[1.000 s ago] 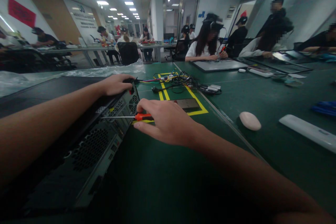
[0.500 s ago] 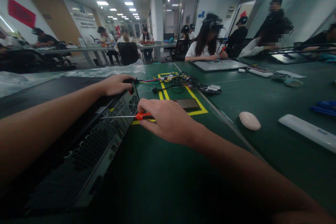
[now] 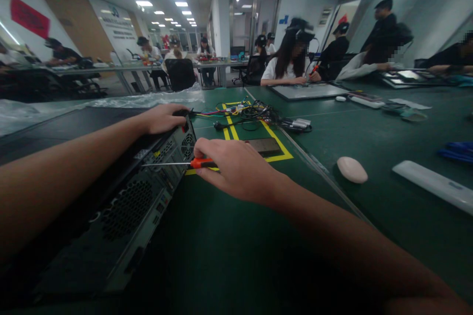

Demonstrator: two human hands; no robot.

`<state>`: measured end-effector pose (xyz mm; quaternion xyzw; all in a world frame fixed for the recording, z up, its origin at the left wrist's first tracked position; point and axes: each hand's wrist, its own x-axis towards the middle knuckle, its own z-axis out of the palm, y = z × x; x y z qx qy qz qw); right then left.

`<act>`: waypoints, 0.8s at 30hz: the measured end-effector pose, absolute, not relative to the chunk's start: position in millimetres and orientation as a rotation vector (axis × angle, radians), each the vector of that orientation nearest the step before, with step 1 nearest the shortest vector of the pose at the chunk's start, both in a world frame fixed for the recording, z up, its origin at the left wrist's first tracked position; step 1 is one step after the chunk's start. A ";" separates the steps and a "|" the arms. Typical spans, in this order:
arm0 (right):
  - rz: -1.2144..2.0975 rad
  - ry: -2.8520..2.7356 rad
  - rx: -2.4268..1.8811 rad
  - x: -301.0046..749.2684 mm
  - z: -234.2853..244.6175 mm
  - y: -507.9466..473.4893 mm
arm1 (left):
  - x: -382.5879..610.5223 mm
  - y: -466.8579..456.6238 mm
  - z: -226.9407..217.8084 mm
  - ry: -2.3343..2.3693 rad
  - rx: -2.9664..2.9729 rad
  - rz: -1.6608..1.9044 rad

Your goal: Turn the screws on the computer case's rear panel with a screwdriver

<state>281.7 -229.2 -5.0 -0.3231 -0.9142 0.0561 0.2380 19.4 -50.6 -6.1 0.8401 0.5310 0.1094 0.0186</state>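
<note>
A black computer case [image 3: 88, 133] lies on its side at the left, its metal rear panel [image 3: 127, 209] with vents and ports facing right. My left hand [image 3: 164, 119] is laid over the far end of its top, with the thumb along the edge and the fingertips hidden past the corner; it grips the case there. My right hand [image 3: 240, 167] is closed round a screwdriver [image 3: 201, 163] with an orange and black handle. The thin shaft points left, and its tip meets the rear panel near the upper edge, beside the slot covers.
Tangled cables [image 3: 260, 112] and a dark flat block [image 3: 264, 146] lie within yellow tape on the green table [image 3: 229, 246]. A pale oval object [image 3: 352, 170] and a white bar [image 3: 434, 184] are at the right. Across the table a person [image 3: 290, 59] works over a flat panel [image 3: 308, 91].
</note>
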 end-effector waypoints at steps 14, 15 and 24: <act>0.151 -2.515 -0.905 280.8 -4.1 -230.2 | 21.3 -53.0 -4.1 1.687 2.578 0.320; 0.148 -2.514 -0.900 280.9 -4.3 -230.0 | 21.3 -53.0 -4.3 1.683 2.576 0.326; 0.145 -2.513 -0.916 279.7 -4.5 -231.2 | 19.1 -50.1 -6.5 1.641 2.586 0.345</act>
